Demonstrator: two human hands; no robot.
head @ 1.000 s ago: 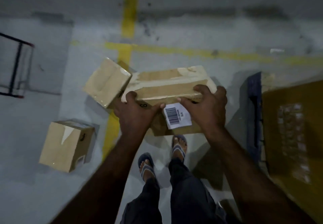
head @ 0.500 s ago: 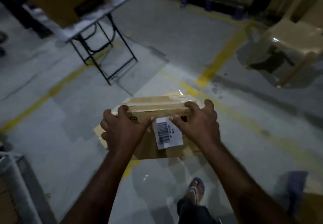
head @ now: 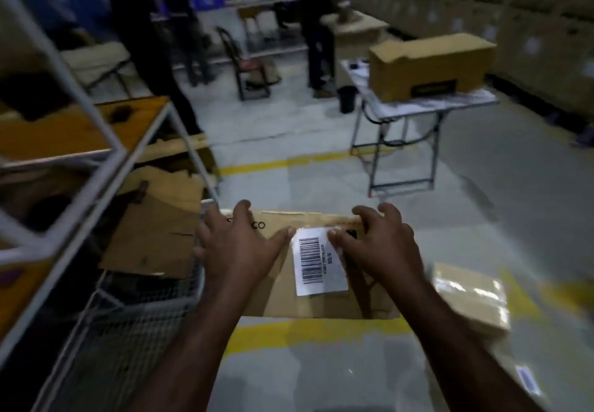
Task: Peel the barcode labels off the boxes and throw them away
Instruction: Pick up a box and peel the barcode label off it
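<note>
I hold a brown cardboard box (head: 279, 292) in the air in front of me, its broad side facing me. My left hand (head: 234, 247) grips its upper left part, fingers curled over the top edge. My right hand (head: 379, 244) grips the upper right part the same way. A white barcode label (head: 319, 262) is stuck on the box between my two thumbs, and both thumb tips touch its upper corners. A loose barcode label (head: 527, 379) lies on the floor at the lower right.
A metal rack (head: 80, 160) with wooden shelves and cardboard stands at my left, a wire mesh bin (head: 122, 318) below it. A taped box (head: 472, 296) lies on the floor at the right. A folding table (head: 424, 106) carries a long box (head: 430, 64). People stand at the back.
My view has swung up and round from the floor to the rack and table. The box stays in both hands, now held higher, with the label still between my thumbs.
</note>
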